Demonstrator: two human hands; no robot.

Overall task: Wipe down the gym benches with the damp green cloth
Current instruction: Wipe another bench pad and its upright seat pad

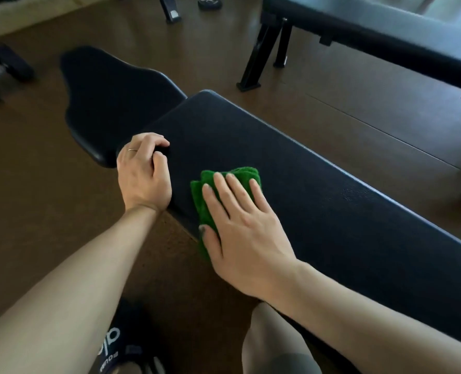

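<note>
1. The right hand (240,225) lies flat, fingers straight and spread, pressing the folded green cloth (225,190) onto the near edge of the dark padded bench (318,184).
2. The left hand (143,171) curls over the bench's corner, bracing it.
3. Part of the cloth hangs off the edge under the thumb; a sideways stroke could drag it off the pad altogether.
4. Further off, the seat pad (110,98) looks untouched and may be skipped.
5. Beyond, a second bench (372,25) waits; a dumbbell (3,71) on the floor is a trip risk.
</note>
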